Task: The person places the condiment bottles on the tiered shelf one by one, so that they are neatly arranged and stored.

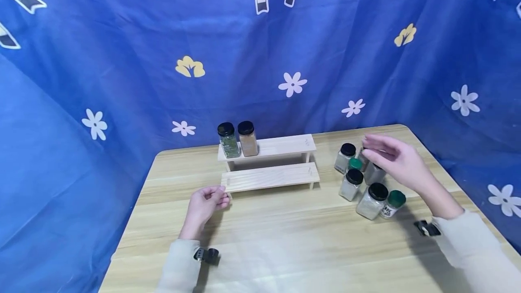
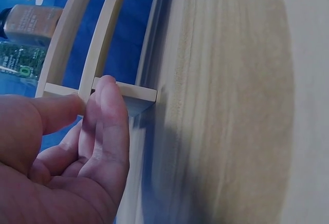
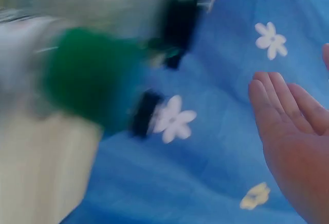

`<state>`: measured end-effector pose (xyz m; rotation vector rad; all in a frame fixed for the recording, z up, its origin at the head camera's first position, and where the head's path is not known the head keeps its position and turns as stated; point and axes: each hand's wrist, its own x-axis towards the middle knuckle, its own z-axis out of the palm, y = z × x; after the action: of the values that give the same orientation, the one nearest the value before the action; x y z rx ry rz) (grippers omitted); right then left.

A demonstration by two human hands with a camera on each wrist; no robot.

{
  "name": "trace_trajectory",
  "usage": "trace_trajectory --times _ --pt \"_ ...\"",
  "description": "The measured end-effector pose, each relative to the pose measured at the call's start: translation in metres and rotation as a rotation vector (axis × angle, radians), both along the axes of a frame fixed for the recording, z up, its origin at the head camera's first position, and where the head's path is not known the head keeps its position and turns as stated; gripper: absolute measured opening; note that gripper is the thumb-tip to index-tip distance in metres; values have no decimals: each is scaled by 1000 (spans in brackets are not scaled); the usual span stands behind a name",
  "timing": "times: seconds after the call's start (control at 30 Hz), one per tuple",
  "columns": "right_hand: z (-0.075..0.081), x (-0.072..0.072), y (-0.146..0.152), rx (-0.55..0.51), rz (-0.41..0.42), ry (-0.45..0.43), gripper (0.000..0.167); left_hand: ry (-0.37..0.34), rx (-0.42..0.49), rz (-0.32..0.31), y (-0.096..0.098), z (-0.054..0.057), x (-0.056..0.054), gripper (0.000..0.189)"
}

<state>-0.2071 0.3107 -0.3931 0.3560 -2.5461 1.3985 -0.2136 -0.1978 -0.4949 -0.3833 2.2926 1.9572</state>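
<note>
A two-step pale wooden rack (image 1: 270, 177) stands on the table. My left hand (image 1: 206, 203) pinches the left end of its lower board between thumb and fingers, also visible in the left wrist view. On the upper board, at its left end, stand a black-lidded jar of green herbs (image 1: 231, 147) and a black-lidded jar of brown spice (image 1: 249, 144). My right hand (image 1: 396, 159) hovers with extended fingers over several spice jars (image 1: 370, 202) at the right, partly hiding the rear ones. In the right wrist view this hand (image 3: 295, 131) holds nothing.
Among the right-hand jars are a front green-lidded one (image 1: 394, 203) and a black-lidded one (image 1: 345, 159) at the rear left. A blue patterned cloth (image 1: 244, 80) hangs behind and beside the wooden table (image 1: 277, 238).
</note>
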Motion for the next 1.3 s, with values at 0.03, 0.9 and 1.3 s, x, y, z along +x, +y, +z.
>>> trace_trajectory --times 0.03,0.9,1.3 --pt "-7 6 7 -1 -15 7 46 -3 0 0 0 0 0 35" --pt "-120 73 57 26 -92 -34 53 -13 -2 -14 -1 -3 -5 36" --pt "-126 71 60 39 -80 -39 46 2 1 -11 -1 -1 -4 38"
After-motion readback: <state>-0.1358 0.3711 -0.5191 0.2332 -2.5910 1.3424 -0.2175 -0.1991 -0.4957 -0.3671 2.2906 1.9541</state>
